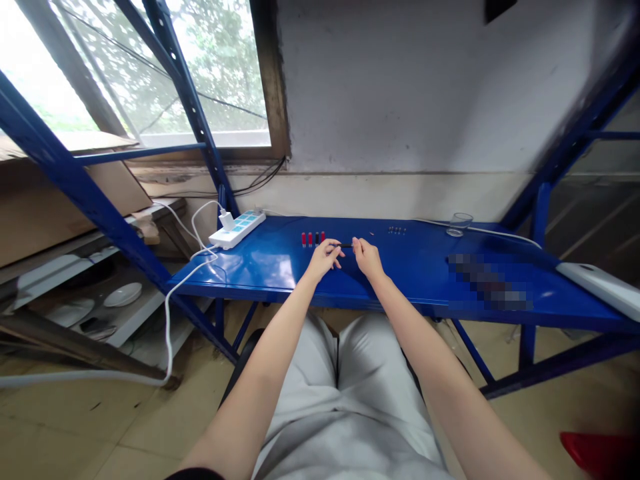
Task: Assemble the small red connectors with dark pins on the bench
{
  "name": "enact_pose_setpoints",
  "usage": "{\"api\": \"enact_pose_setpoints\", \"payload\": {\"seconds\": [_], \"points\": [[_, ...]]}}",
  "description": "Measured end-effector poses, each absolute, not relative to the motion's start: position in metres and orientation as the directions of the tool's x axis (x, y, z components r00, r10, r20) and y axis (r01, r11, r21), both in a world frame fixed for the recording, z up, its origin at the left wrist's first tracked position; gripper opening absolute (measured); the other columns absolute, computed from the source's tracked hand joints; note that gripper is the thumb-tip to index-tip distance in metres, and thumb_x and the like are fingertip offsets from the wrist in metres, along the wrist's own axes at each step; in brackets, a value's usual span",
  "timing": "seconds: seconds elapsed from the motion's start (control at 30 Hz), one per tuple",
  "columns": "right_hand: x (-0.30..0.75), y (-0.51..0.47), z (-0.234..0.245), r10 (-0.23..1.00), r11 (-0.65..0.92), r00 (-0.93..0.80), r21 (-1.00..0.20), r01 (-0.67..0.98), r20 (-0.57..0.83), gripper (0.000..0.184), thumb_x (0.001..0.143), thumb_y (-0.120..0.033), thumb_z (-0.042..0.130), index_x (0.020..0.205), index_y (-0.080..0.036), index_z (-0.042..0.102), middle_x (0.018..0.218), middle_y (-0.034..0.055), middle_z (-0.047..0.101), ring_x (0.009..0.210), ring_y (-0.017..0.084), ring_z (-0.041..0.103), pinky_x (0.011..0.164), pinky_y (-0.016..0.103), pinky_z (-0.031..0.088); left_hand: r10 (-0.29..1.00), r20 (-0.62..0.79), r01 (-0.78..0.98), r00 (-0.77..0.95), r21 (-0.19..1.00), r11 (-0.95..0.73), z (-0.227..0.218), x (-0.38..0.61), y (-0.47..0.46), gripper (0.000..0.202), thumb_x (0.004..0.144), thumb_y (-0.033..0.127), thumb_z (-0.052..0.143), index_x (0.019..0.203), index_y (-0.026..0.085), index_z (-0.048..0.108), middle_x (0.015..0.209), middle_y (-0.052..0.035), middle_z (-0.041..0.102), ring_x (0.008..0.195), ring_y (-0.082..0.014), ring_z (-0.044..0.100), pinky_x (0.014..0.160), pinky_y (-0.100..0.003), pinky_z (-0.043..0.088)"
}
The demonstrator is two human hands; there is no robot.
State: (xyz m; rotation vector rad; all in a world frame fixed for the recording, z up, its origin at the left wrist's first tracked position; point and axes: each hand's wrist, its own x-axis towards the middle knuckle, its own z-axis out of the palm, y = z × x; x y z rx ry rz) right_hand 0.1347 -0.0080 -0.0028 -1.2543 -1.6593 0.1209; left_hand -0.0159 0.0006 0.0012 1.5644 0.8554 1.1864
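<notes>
My left hand and my right hand meet over the blue table, fingers pinched on a thin black stick that runs level between them. Its exact kind is too small to make out, and both its ends are hidden by fingers. Just behind my left hand stand several short red and black cylinders with pale lower ends in a row. A few tiny pieces lie lined up on the table, beyond my right hand and off to its right.
The blue table stands against the wall. On its left is a white power strip with a plugged-in cable. A clear glass, a blurred-out dark object and a white device are on the right. Blue metal posts rise at both sides.
</notes>
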Motion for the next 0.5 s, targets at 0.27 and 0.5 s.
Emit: {"api": "enact_pose_setpoints", "payload": {"seconds": [0.27, 0.5], "points": [[0.1328, -0.0089, -0.0014, 0.764, 0.455, 0.038, -0.58, 0.675, 0.644, 0.044, 0.089, -0.05, 0.025, 0.059, -0.022, 0.041, 0.051, 0.0004, 0.047, 0.046, 0.013, 0.044, 0.052, 0.025, 0.03, 0.921, 0.284, -0.003, 0.268, 0.956, -0.294, -0.0011, -0.0173, 0.0033, 0.021, 0.08, 0.035, 0.052, 0.088, 0.016, 0.048, 0.063, 0.0004, 0.061, 0.039, -0.007, 0.054, 0.037, -0.015, 0.033], [0.1313, -0.0101, -0.0021, 0.761, 0.469, 0.017, -0.567, 0.677, 0.649, 0.044, 0.089, -0.052, 0.024, 0.06, -0.023, 0.039, 0.051, 0.0003, 0.045, 0.047, 0.014, 0.044, 0.052, 0.025, 0.029, 0.937, 0.244, -0.005, 0.249, 0.968, -0.25, -0.0005, -0.0167, 0.004, 0.026, 0.081, 0.041, 0.049, 0.075, 0.015, 0.047, 0.06, -0.0009, 0.061, 0.037, -0.0065, 0.052, 0.037, -0.015, 0.032]]}}
